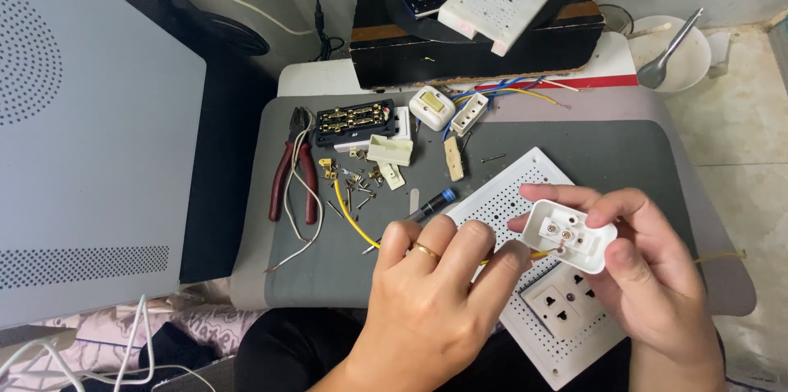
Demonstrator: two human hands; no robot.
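**Wiring a small white socket body**

While the right hand (648, 277) pinches a small white socket body (569, 236) at four o'clock over the perforated white board (525, 195), the left hand (435, 277) closes its fingertips on a yellow wire (351, 215) feeding into it. The step looks like seating that wire; the next move likely calls for the screwdriver (428, 207). Red-handled pliers (291, 166) lie at nine o'clock. No packages or labels show.

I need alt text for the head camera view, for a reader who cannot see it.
The right hand holds a small white switch housing while the left hand feeds a yellow wire into it, above a white perforated board. Red pliers and loose screws lie on the grey mat.
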